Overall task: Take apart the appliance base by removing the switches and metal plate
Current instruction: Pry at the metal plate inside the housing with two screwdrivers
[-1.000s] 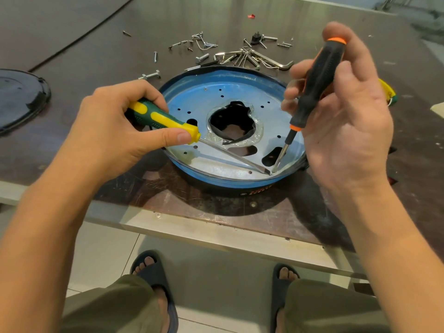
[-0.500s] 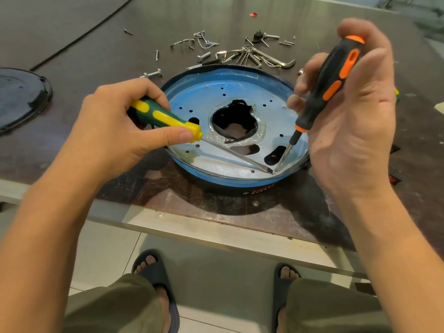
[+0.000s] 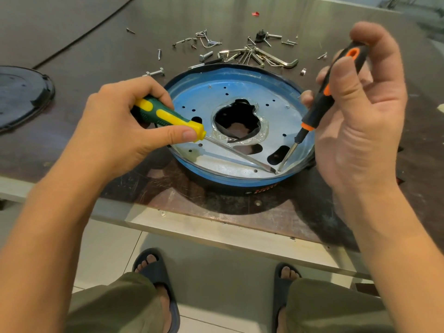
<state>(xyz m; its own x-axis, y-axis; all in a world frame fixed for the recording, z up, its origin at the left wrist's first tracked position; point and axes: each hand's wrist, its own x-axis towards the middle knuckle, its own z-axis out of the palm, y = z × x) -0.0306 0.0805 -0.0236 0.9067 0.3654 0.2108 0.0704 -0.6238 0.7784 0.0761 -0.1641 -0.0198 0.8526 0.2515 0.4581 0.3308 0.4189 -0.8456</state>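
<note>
Appliance base: the round, shallow, blue-walled appliance base [image 3: 240,180] sits mid-desk on my worn dark-brown desk [image 3: 211,203], near its 6 o'clock edge, open side up so I can reach in.
Metal plate: the smooth, silvery round metal plate [image 3: 240,92] lies inside the rim, drilled with small holes, with a ragged central opening; not yet out.
Left hand: my left hand [image 3: 115,131] grips the green-and-yellow plastic-handled screwdriver [image 3: 168,118], thumb along the handle. Its shaft lies low across the plate from 9 o'clock, I judge as a lever.
Right hand: my right hand [image 3: 360,121] pinches the slim black-and-orange screwdriver [image 3: 322,102], held steeply from 3 o'clock.
Meeting point: the two screwdrivers meet tip to tip at the plate's 5 o'clock edge, by the rim, likely to pry it up.
Hardware: bright steel screws and hex keys [image 3: 252,56] lie scattered at 12 o'clock, just beyond the base.
Cover: a glossy black round cover [image 3: 21,94] rests at 9 o'clock, well apart.
</note>
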